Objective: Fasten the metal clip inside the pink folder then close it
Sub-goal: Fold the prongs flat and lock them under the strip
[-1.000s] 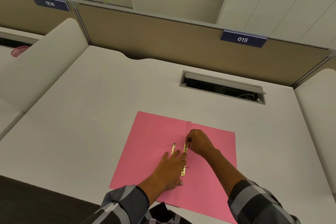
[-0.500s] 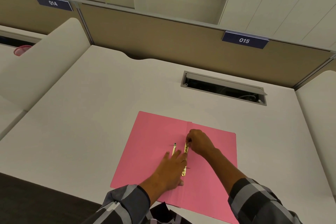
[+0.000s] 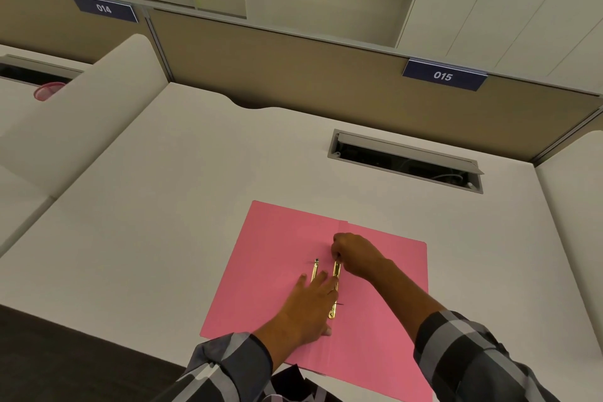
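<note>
1. Pink folder (image 3: 280, 271) lies open & flat on the white worktop (image 3: 163, 206), near edge, a bit right of centre; centre fold runs near-to-far.
2. Metal clip (image 3: 335, 284) = gold strip along the fold, w/ a second thin gold prong (image 3: 315, 269) just left of it, angled slightly.
3. Left hand (image 3: 310, 303): flat, fingers spread, palm down on the folder's left leaf; fingertips reach the gold prong & touch the strip's left side. Not gripping anything.
4. Right hand (image 3: 354, 254): fingers pressed together in a pinch at the far end of the metal clip, knuckles up. Exactly which bit is pinched: too small to tell.
5. Both forearms come in from the near edge; checked grey/black sleeves (image 3: 473, 362) at bottom of view.
6. Right leaf of the folder is bare pink, runs out past the near edge of the worktop toward the person.
7. Far right on the worktop: cable hatch (image 3: 404, 160), lid propped open, wires inside.
8. Behind: tan divider panel (image 3: 293, 68) w/ blue tags "014" (image 3: 104, 8) on left & "015" (image 3: 443, 76) on right; white cupboards (image 3: 489, 3) above.
9. Far left, next desk over: pink mesh cup (image 3: 49, 90), partly hidden by a low white partition (image 3: 81, 114).
</note>
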Motion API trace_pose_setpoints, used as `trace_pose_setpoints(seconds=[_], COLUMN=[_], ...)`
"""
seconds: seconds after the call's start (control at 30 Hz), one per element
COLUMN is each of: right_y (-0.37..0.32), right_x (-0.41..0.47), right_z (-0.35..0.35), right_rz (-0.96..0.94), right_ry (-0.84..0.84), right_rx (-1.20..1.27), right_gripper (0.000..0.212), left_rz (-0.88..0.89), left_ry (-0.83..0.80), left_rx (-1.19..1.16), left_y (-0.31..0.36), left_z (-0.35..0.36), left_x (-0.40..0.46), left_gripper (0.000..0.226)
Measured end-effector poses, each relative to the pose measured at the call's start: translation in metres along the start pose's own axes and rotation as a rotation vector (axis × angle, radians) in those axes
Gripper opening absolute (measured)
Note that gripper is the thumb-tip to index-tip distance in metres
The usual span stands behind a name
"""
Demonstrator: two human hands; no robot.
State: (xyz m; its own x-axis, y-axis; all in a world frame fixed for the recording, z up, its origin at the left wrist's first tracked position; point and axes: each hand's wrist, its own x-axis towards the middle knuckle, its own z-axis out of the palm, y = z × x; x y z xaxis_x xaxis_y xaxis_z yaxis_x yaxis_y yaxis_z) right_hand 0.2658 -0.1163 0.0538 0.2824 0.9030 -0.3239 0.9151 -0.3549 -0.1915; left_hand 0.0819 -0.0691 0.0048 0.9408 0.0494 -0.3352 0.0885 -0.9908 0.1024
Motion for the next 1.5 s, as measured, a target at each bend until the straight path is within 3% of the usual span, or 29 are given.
trace_pose_setpoints(seconds=[0.33, 0.7, 0.8, 0.93, 1.03, 1.17, 1.33, 1.5], right_y=[0.010, 0.010, 0.006, -0.002, -0.010, -0.034, -0.057, -0.062], right_x=[-0.003, -0.016, -0.022, -0.046, -0.075, -0.102, -0.099, -0.104], right_z=[-0.006, 0.002, 0.009, 0.034, 0.062, 0.085, 0.090, 0.092], right_rz=[-0.065, 0.006, 0.080, 0.314, 0.418, 0.381, 0.415, 0.479], right_ry=[0.041, 0.104, 0.174, 0.312, 0.249, 0.195, 0.443, 0.473], right_rx=[0.040, 0.104, 0.223, 0.464, 0.624, 0.820, 0.720, 0.552], right_gripper=[0.017, 0.019, 0.023, 0.030, 0.041, 0.046, 0.008, 0.012], left_rz=[-0.006, 0.003, 0.028, 0.092, 0.125, 0.158, 0.197, 0.223], left_ry=[-0.004, -0.018, -0.023, -0.031, -0.047, -0.077, -0.098, -0.117], left_rx=[-0.015, -0.038, -0.055, -0.041, -0.056, -0.074, -0.075, -0.057], left_y=[0.000, -0.003, -0.008, -0.018, -0.025, -0.035, -0.041, -0.045], left_z=[0.000, 0.000, -0.003, -0.006, -0.007, -0.008, -0.012, -0.015], left_x=[-0.002, -0.005, -0.007, -0.009, -0.011, -0.009, -0.007, -0.005], left_gripper=[0.086, 0.088, 0.087, 0.086, 0.089, 0.096, 0.104, 0.104])
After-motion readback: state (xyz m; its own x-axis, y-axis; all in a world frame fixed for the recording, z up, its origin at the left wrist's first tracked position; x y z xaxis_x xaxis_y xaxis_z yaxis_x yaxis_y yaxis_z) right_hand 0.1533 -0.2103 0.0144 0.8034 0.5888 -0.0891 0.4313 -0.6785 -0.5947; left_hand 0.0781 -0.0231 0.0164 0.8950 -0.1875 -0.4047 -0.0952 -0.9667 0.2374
